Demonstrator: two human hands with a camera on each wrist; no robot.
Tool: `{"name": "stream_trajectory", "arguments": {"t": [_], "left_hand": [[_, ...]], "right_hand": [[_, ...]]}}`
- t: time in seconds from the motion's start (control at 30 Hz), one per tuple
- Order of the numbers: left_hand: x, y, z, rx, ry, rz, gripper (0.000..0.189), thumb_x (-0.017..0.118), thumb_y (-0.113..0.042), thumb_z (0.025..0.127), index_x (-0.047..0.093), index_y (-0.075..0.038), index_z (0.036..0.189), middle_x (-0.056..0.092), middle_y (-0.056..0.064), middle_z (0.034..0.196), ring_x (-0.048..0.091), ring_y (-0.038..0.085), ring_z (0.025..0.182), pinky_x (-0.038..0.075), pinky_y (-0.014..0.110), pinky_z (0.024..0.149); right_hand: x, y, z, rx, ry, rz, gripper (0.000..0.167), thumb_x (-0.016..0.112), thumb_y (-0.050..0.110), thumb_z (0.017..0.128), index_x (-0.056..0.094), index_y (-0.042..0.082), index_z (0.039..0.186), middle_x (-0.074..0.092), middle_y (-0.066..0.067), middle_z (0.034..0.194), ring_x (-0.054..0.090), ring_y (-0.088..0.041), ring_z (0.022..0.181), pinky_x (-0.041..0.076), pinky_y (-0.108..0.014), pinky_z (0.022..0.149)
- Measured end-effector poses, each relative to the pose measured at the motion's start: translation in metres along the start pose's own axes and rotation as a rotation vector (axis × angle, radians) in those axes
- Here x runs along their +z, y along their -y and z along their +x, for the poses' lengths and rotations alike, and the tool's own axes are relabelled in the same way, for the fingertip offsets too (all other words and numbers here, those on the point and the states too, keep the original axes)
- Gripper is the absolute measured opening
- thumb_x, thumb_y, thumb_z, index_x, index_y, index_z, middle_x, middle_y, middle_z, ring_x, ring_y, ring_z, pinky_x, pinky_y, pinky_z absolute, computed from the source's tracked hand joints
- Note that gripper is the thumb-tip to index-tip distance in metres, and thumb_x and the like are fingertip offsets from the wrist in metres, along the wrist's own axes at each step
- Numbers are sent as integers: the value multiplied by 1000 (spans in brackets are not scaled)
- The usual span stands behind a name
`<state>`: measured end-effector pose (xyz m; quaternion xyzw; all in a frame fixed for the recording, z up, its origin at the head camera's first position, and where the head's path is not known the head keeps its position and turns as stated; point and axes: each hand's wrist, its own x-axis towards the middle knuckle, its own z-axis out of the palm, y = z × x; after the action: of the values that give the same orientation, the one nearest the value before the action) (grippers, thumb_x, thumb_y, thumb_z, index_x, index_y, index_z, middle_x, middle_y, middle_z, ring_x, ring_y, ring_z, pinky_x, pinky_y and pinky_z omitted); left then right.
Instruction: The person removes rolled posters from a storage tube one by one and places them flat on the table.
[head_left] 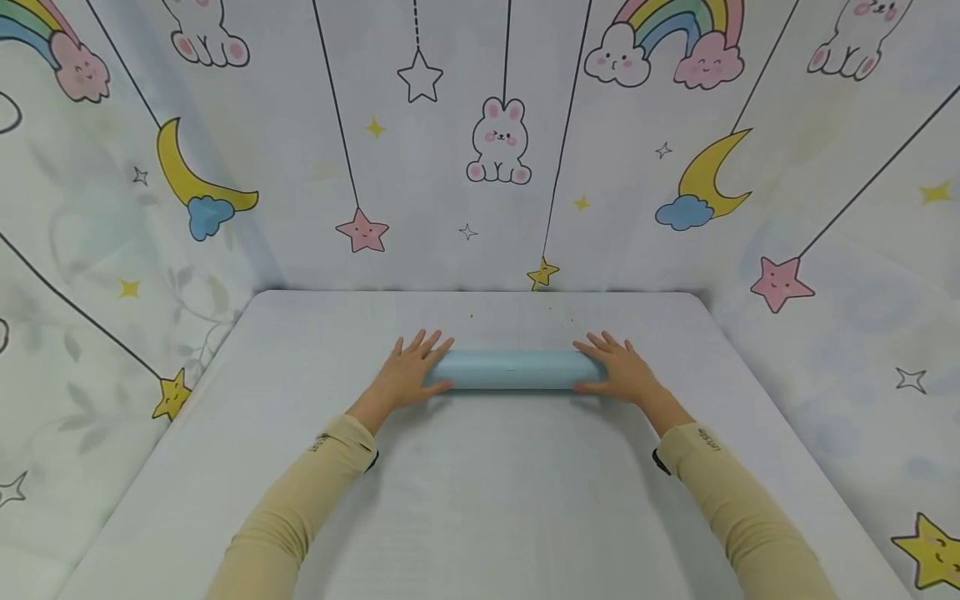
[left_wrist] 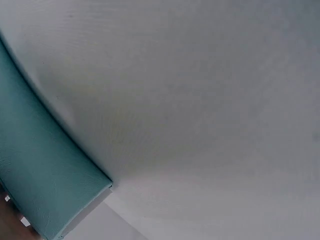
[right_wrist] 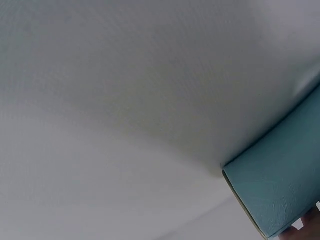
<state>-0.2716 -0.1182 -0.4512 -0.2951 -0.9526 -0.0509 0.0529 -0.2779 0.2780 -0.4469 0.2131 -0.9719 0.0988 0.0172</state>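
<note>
In the head view a long light-blue, roll-like object lies crosswise on the far half of the white table. My left hand touches its left end, fingers spread and fairly straight, thumb along the near side. At the opposite end my right hand rests in a mirrored way, fingers splayed over the far side. Both wrist views show a leather-like blue-green surface with a straight, thin pale edge; fingertips appear beyond it at the corner. The right wrist view shows the same object. Its underside is hidden.
Behind the table stands a white backdrop printed with rabbits, stars, moons and rainbows, continuing down both sides. The table's back edge runs just beyond the blue object. A few tiny dark specks lie near that edge.
</note>
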Motion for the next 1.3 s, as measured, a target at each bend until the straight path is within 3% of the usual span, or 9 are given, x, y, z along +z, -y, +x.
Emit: {"name": "stream_trajectory", "arguments": {"t": [0.13,0.43,0.63,0.9,1.3], "left_hand": [[3,0,0,-8,16,32,73,46,-56,89,24,-17,146,28,12,147,21,35,135,20,59,102],[6,-2,-1,-37,-5,-1,65,51,-51,89,34,-18,142,45,12,131,43,34,118,31,52,95],[8,-3,-2,-39,-31,-21,62,52,-50,88,37,-19,140,46,12,130,43,34,117,31,52,96],[9,-3,-4,-77,-40,-105,63,57,-49,86,40,-20,139,46,12,131,41,35,120,27,52,98],[6,-2,0,-137,-38,-241,65,66,-46,79,45,-22,136,49,12,129,41,35,120,24,54,99]], "right_hand": [[1,1,-1,10,-5,-16,80,68,56,72,43,18,138,35,-16,142,21,-40,133,11,-62,102],[4,2,0,10,-6,-41,78,67,56,73,46,15,135,46,-18,133,34,-41,126,19,-61,100],[6,2,-2,-12,-58,-45,74,70,53,72,50,13,132,53,-19,124,47,-36,115,29,-59,96],[8,3,-3,-37,-94,-32,74,71,50,71,51,12,131,55,-19,122,49,-37,113,30,-58,94],[5,5,-2,6,-52,-4,75,72,49,70,50,11,131,54,-20,123,48,-37,114,31,-57,93]]}}
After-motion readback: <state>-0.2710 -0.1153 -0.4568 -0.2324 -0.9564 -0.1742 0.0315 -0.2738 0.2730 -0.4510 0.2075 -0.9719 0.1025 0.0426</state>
